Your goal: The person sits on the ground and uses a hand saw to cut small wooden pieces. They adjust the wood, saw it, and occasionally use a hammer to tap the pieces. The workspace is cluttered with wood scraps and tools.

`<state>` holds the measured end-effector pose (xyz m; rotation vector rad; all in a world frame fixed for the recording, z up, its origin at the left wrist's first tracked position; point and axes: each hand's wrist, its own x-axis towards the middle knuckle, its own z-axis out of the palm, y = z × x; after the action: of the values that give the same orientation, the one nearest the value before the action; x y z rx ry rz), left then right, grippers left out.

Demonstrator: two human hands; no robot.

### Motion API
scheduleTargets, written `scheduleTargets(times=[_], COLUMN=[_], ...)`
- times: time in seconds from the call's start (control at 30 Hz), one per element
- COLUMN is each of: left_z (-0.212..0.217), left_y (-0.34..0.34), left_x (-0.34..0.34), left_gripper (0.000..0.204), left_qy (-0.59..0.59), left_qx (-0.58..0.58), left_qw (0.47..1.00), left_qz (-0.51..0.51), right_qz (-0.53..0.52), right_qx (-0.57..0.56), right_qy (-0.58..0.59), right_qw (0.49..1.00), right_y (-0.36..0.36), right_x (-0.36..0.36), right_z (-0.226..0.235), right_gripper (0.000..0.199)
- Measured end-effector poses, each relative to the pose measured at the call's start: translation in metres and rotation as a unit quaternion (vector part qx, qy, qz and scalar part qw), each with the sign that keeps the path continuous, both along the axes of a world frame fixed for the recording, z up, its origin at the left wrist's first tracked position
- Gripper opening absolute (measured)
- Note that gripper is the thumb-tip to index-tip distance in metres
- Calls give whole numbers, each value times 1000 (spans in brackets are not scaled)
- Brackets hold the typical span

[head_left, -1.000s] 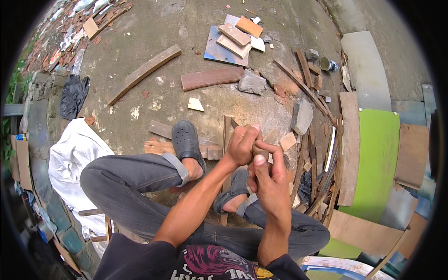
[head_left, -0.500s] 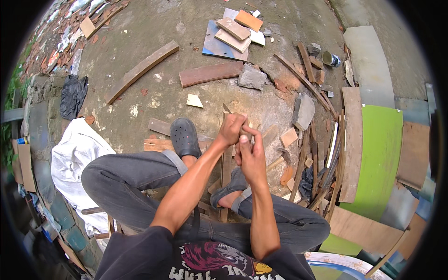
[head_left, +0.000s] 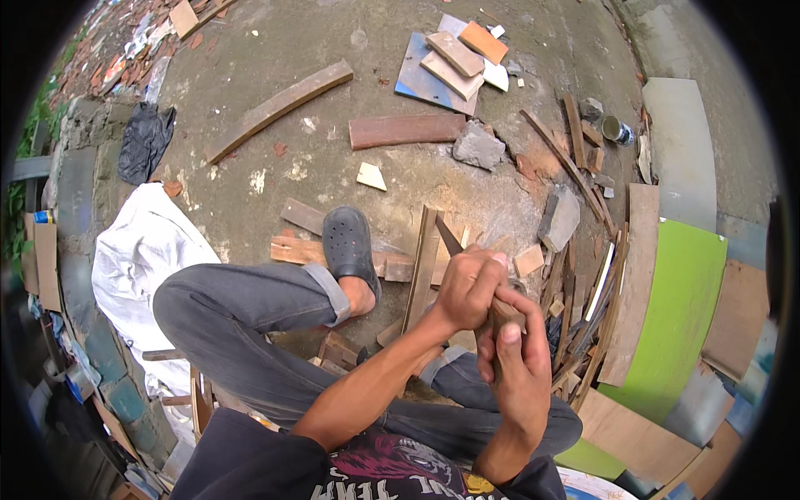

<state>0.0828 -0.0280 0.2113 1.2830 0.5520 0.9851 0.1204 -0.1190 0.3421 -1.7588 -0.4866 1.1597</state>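
Both hands meet to the right of centre, above my lap. My left hand [head_left: 472, 287] is closed in a fist around a knife-like tool, and its narrow dark pointed blade [head_left: 448, 237] sticks out toward the far left. Just behind it, my right hand [head_left: 523, 358] grips the brown wooden part [head_left: 505, 315], thumb lying along it. Fingers cover the place where blade and wood meet, so I cannot tell how they join. A long wooden board [head_left: 423, 262] stands between my feet, left of the blade, apart from both hands.
Wood offcuts lie around my shoe [head_left: 347, 247]. Ahead are a reddish plank [head_left: 407, 131], a grey stone [head_left: 479, 146] and stacked boards [head_left: 433, 75]. Thin strips and a green panel [head_left: 667, 308] line the right; a white sack [head_left: 150, 275] lies left.
Both hands, still around the tool, have moved right and nearer to me. More of the dark blade and the wooden part shows. The board between my feet is now more exposed.
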Motion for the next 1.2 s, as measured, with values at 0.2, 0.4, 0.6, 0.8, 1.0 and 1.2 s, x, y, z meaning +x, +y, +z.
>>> scheduleTargets(times=[0.2,0.4,0.6,0.8,1.0,1.2], left_z=[-66,-9,-91,-8,-88,-34], left_y=[59,3,21,-5,31,-7], left_x=[17,-5,4,-2,10,-1], left_gripper=[55,52,58,52,52,48], left_qy=[115,30,145,-39,108,23], left_qx=[-216,-40,-91,16,-28,175], left_qw=[963,999,980,998,992,982], left_qz=[-111,-21,-105,36,-53,65], right_qz=[-32,-9,-40,-3,-38,-8], right_qx=[-21,-11,3,41,27,33], right_qy=[91,26,86,51,71,51], right_qw=[995,1000,995,998,996,998], right_y=[67,9,58,-3,44,-12], right_x=[36,-7,20,-11,9,-12], right_z=[-102,-5,-109,-1,-82,-24], right_gripper=[40,41,37,39,32,43])
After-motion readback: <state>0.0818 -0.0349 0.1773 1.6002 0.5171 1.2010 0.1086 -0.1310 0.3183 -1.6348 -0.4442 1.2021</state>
